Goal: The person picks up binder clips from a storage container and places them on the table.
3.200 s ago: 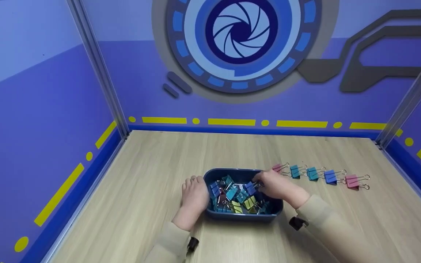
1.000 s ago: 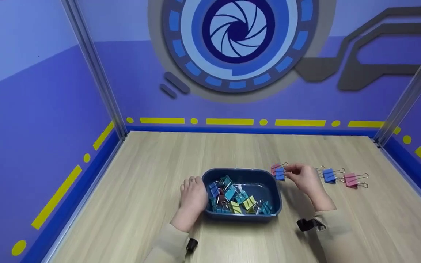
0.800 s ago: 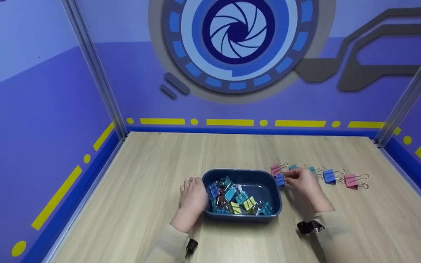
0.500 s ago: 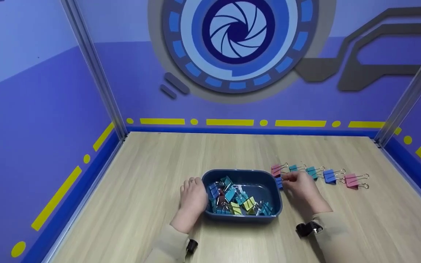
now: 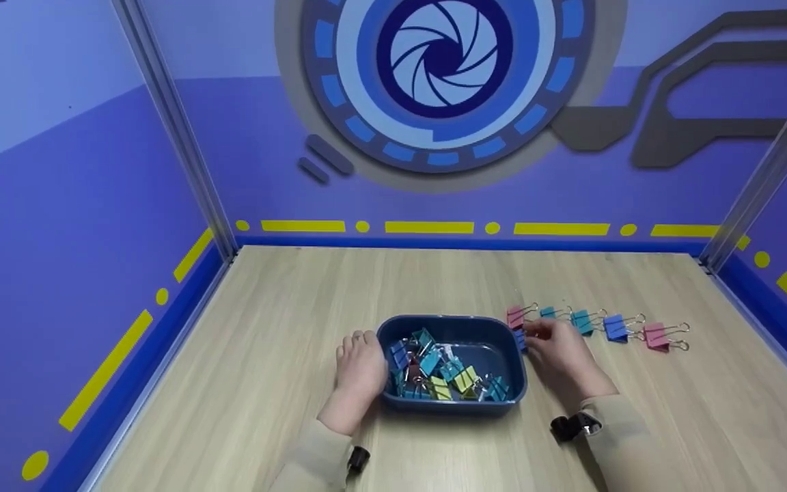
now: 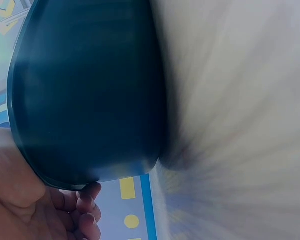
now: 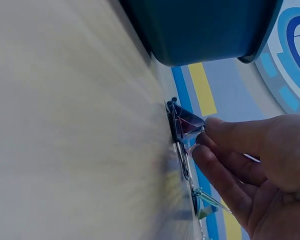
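Observation:
In the head view my right hand [image 5: 563,348] pinches a blue binder clip [image 5: 520,340] by its wire handles, just right of a dark blue bin [image 5: 453,408]. In the right wrist view the thumb and index finger meet at the clip's [image 7: 186,121] handle end, with the clip low at the table surface. A pink binder clip [image 5: 516,317] lies right behind it. My left hand [image 5: 361,365] holds the bin's left end; in the left wrist view its fingers [image 6: 88,220] curl beside the bin's corner. Teal, yellow and blue binder clips [image 5: 465,378] lie jumbled inside the bin.
A slanting row runs rightward from the pink clip: two teal clips [image 5: 581,321], a blue clip [image 5: 616,329] and another pink clip [image 5: 656,337], handles pointing right. Purple-blue panels [image 5: 366,198] wall the wooden table [image 5: 284,307] at the back and sides.
My right hand has taken the blue clip from the bin, carried it right, then brought it down toward the near side of the left pink clip. My left hand stays at the bin.

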Available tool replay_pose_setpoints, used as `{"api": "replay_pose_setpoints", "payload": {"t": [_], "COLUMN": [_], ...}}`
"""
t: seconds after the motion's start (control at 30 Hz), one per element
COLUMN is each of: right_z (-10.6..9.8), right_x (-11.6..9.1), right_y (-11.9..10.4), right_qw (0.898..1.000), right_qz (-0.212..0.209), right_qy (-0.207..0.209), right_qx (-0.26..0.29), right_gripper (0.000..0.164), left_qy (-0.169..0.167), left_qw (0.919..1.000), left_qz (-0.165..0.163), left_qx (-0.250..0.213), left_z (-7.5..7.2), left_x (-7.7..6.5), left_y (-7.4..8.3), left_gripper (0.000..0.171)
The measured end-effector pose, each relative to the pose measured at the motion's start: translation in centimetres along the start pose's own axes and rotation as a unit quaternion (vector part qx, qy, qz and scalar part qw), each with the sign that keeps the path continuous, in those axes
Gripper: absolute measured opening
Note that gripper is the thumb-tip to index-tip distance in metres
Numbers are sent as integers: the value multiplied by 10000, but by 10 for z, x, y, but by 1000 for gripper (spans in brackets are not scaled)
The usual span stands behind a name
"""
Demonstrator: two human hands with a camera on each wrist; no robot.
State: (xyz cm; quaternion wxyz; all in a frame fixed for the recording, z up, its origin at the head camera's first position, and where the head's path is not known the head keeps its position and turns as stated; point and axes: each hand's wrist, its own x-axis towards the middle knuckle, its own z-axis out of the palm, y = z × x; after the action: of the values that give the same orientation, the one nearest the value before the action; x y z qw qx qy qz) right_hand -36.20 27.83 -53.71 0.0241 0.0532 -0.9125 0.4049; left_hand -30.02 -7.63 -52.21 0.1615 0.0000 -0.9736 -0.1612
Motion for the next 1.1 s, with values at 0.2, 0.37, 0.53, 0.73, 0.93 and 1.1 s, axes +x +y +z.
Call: {"api": "replay_pose_setpoints", "payload": {"t": [0.2, 0.37, 0.53, 0.73, 0.93, 1.1], "right_z": [-7, -4, 11, 27, 24, 24], "right_x": [-6, -18, -34, -43, -40, -37], "right_y": [-21, -55, -80, -88, -85, -85], "right_qw": [9946, 9857, 9579, 9322, 9537, 9755], "right_qz": [-604, -1548, -2497, -2774, -2285, -1736], "right_qy": [443, 92, -1054, -1494, -1406, -954], "right_qx": [-719, -663, -947, -1781, -1357, -958], "right_gripper": [25, 19, 18, 13, 10, 9], "left_qy": [-40, -34, 25, -37, -116, -188], "left_qw": [10000, 10000, 10000, 10000, 9998, 9997], "left_qz": [-4, -11, 31, -17, -75, -91], "left_qx": [-24, -21, -45, -90, -131, -106], "left_z": [-1, -3, -2, 0, -1, -1], "left_x": [1, 0, 0, 0, 0, 1], "left_y": [0, 1, 0, 1, 1, 0], "left_gripper": [16, 17, 17, 15, 17, 19]}}
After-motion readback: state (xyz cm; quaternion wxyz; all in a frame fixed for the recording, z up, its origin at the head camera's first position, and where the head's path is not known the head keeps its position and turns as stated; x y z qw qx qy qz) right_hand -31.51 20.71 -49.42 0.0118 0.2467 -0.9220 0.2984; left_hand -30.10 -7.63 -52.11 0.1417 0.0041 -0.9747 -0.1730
